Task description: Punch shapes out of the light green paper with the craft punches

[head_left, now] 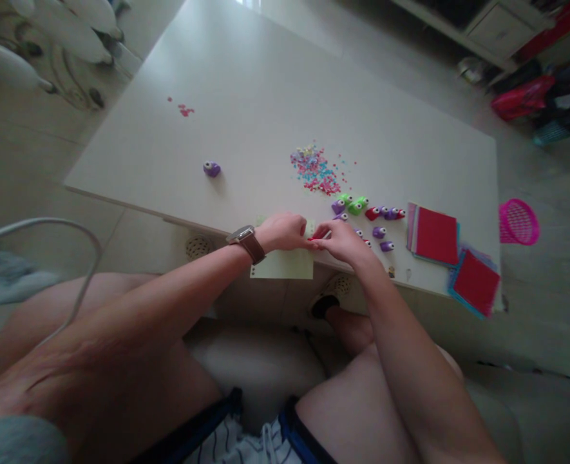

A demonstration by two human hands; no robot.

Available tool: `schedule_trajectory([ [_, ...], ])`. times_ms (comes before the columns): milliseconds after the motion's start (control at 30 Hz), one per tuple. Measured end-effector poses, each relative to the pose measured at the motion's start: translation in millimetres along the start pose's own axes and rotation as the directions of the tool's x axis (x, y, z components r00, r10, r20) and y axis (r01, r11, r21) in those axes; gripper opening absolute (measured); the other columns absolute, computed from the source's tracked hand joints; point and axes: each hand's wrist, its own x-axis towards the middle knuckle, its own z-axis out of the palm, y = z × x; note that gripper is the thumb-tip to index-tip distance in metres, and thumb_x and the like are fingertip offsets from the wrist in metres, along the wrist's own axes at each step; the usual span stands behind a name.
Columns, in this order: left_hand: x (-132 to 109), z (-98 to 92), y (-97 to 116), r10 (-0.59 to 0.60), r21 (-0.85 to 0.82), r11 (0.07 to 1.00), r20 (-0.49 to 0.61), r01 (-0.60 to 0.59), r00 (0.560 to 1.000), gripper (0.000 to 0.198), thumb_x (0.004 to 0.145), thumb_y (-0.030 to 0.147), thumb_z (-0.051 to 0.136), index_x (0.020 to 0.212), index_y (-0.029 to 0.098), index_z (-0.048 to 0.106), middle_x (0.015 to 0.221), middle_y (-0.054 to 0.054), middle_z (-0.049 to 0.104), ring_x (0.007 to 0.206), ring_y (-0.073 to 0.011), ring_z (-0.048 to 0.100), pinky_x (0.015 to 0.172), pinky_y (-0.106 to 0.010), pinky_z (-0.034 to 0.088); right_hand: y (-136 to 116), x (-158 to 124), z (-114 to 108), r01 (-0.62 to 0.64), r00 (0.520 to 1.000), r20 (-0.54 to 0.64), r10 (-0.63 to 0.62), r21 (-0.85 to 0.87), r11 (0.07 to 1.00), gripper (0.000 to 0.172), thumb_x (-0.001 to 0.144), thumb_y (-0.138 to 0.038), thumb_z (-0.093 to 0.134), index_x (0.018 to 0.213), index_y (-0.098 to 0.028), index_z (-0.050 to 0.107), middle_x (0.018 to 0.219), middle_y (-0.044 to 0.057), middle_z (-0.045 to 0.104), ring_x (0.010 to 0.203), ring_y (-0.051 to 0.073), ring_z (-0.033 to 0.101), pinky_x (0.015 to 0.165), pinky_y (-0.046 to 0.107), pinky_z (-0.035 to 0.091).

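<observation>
At the table's near edge, my left hand [287, 232], below a wrist with a brown-strapped watch [247, 241], has its fingers pressed together over a pale yellow-green sheet [287, 265]. The sheet lies partly past the edge. Close beside it, my right hand [335, 238] pinches a small red punch [317, 239] at the sheet's upper right; the fingers hide much of it. Whether my left fingers hold the sheet or the red item is unclear. Several purple, green and red punches [357, 206] stand to the right of my hands.
Colourful paper bits [316, 171] lie in a pile on the white table [250, 84]. A purple punch [212, 169] and red bits [184, 110] are at the left. Stacked coloured paper [436, 236] and another stack [476, 282] lie right, near a pink basket [519, 222].
</observation>
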Motion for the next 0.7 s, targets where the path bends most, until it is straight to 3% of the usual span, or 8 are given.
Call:
schedule_trajectory([
  [300,-3,0.7,8,-0.144,-0.052,0.988,-0.024,0.142,0.989,0.056,0.083,0.074,0.075,0.104,0.023,0.08,0.092,-0.009,0.08,0.087,-0.0265,0.073,0.071,-0.032,0.048,-19,7,-6,-0.088,0.995,0.028,0.093,-0.146,0.985,0.013,0.084,-0.012,0.087,0.082,-0.015,0.075,0.084,0.007,0.077,0.082,0.018,0.07,0.07,0.027,0.044],
  [700,3,-0.5,10,-0.18,-0.018,0.983,-0.022,0.18,0.983,0.055,0.08,0.072,0.076,0.101,0.022,0.077,0.093,-0.008,0.08,0.086,-0.0251,0.073,0.07,-0.031,0.047,-26,13,-6,-0.109,0.992,0.03,0.121,-0.265,0.958,0.01,0.081,-0.008,0.085,0.083,-0.013,0.077,0.082,0.006,0.076,0.077,0.016,0.066,0.064,0.026,0.041],
])
